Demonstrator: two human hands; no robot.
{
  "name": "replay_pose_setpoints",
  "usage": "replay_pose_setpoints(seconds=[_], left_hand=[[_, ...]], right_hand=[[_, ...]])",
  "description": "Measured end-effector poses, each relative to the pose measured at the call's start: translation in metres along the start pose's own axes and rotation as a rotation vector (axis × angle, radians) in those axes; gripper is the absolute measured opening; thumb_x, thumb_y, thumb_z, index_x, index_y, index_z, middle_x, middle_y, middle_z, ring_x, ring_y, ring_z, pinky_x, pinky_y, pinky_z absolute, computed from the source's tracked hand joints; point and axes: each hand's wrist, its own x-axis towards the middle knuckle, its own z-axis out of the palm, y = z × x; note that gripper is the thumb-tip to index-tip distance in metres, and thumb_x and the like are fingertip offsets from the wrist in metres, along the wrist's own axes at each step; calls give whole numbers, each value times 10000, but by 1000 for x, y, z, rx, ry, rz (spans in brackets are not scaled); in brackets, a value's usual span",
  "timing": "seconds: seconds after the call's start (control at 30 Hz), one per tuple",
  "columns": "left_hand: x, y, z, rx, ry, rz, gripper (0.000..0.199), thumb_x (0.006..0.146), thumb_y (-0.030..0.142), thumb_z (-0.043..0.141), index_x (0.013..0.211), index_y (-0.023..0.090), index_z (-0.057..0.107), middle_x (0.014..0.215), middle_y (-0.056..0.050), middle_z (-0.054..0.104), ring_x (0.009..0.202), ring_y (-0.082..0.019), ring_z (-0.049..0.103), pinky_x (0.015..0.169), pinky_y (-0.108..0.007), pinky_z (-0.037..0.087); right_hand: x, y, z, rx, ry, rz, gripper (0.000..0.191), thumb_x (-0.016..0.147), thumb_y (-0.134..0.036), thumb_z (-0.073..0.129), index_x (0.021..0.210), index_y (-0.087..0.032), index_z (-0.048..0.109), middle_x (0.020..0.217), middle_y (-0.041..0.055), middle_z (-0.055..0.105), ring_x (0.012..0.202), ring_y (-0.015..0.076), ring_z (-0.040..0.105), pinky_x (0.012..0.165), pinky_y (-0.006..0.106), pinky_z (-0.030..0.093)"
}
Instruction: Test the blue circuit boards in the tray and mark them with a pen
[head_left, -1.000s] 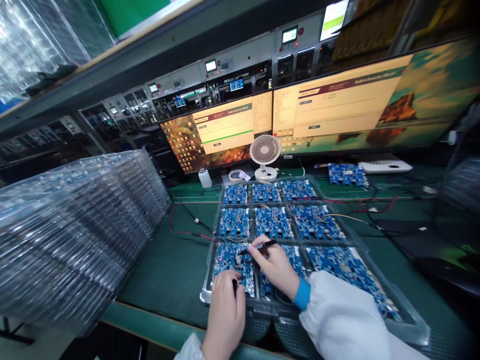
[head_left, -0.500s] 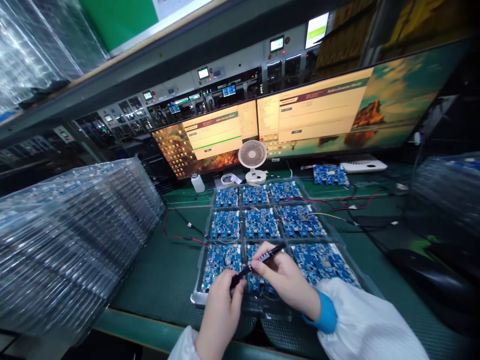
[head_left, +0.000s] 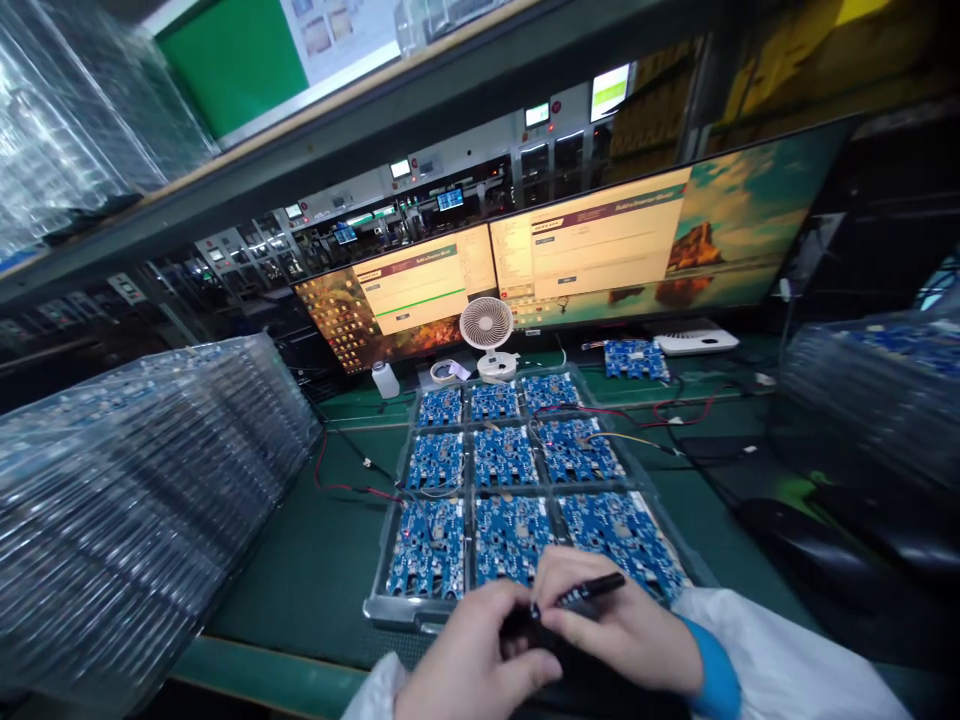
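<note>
My right hand (head_left: 630,632) pinches a black marker pen (head_left: 596,590) with white lettering, its free end pointing right. My left hand (head_left: 476,655) is closed at the pen's other end, with a dark piece between thumb and forefinger that is mostly hidden. Both hands are close together over the front edge of a clear plastic tray (head_left: 405,610). Blue circuit boards (head_left: 510,535) lie in the tray's compartments in three rows. Thin wires run to some of them, and a small red light shows on the front-left board.
Tall stacked clear trays (head_left: 150,500) stand at the left; more trays (head_left: 877,400) are at the right. Behind are a small white fan (head_left: 486,325), a white bottle (head_left: 385,380), a loose board (head_left: 636,360) and monitors (head_left: 600,245). Red and black wires (head_left: 352,488) cross the green mat.
Both hands have moved down toward me with the pen, off the front-middle board and over the tray's near edge. They are closer together. The camera view has shifted slightly.
</note>
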Motion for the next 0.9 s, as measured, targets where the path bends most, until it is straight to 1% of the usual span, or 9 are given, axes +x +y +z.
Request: replay_pose_setpoints(seconds=[0.03,0.07,0.13,0.2,0.27,0.37,0.53,0.6,0.9], left_hand=[[3,-7,-11,69,49,39,356,714,249,665,1066,210,627,1010,-41,667,913,-183,602,824,-284,483],[8,-18,-24,131,174,53,411,736,289,651,1136,216,593,1098,-66,639,1003,-205,584,907,-329,465],[20,-48,-52,250,486,-87,286,854,319,477,1075,195,610,1071,-91,633,978,-212,600,909,-378,473],[34,-81,-76,409,671,-228,272,843,260,463,1044,145,604,1098,-127,602,952,-216,618,921,-383,471],[49,-106,-91,482,689,-315,282,828,173,444,1067,132,588,1066,-124,615,869,-181,645,887,-329,482],[66,-118,-99,516,643,-346,260,831,155,452,1054,162,586,979,-84,671,875,-170,651,843,-276,474],[78,-101,-97,639,645,-449,209,819,180,479,1008,175,567,876,-74,692,846,-205,657,740,-277,447],[80,-97,-96,698,650,-476,206,816,181,474,1009,166,543,924,-99,676,850,-216,656,726,-282,441],[77,-84,-93,738,661,-518,225,850,128,363,994,114,536,972,-149,651,885,-227,646,753,-292,431]], right_hand=[[-4,2,-11,-64,28,-10,140,861,-328,567,831,-233,666,767,26,659,726,147,615,672,287,504],[-9,6,-24,-142,82,1,148,861,-331,565,853,-238,680,780,32,673,734,153,624,679,291,513],[-22,19,-51,-307,275,55,176,854,-362,562,859,-244,693,838,48,699,818,184,647,759,323,527],[-38,35,-77,-423,466,129,227,850,-418,537,849,-247,686,905,62,700,899,212,645,850,357,516],[-53,51,-96,-506,588,197,264,858,-455,499,905,-255,665,990,67,691,983,227,627,937,393,481],[-67,73,-109,-604,580,330,353,864,-511,423,991,-241,611,1072,94,676,1029,246,619,951,427,476],[-67,91,-104,-660,494,436,278,854,-487,411,880,-235,524,1165,162,639,1086,267,607,939,421,476],[-65,93,-100,-663,475,457,234,843,-470,414,854,-246,484,1193,177,625,1127,273,588,918,404,487],[-68,94,-98,-637,447,541,208,789,-430,425,915,-266,400,1250,187,594,1098,272,608,874,383,513]])
